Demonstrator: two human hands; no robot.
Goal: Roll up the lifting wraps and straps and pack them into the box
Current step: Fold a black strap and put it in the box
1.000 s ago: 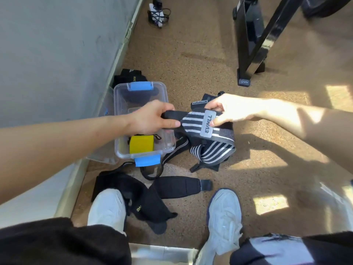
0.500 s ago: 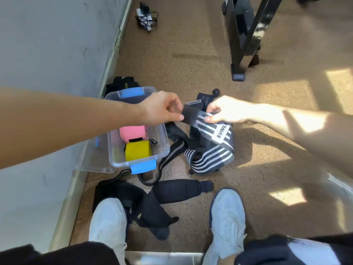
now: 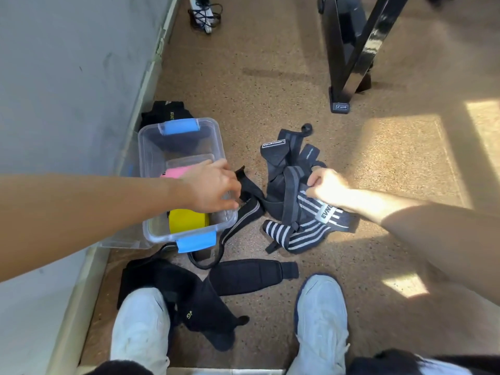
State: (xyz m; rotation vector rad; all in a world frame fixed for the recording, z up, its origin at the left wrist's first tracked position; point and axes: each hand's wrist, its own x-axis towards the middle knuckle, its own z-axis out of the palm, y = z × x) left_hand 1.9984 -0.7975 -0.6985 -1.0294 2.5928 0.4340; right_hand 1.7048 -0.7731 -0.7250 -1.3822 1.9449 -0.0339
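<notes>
A pale label on the striped wrap (image 3: 303, 238) reads "EVN"; its further letters are covered. Yellow letters "XUE" stand on the black wrap (image 3: 167, 110) behind the box (image 3: 151, 152). White print on the labels of the grey wrap (image 3: 273, 155) is too small to read. A yellow mark on the black sleeve (image 3: 194, 307) resembles a "G". The tag on the black frame foot (image 3: 339, 106) is illegible.

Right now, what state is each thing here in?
clear box: open, lid off, on the floor.
pink roll: rolled, inside the box.
yellow roll: rolled, inside the box.
striped wrap: unrolled, lying loose on the floor.
left hand: grips the wrap's black end.
right hand: pinches the striped wrap.
black strap: flat, unrolled, on the floor.
</notes>
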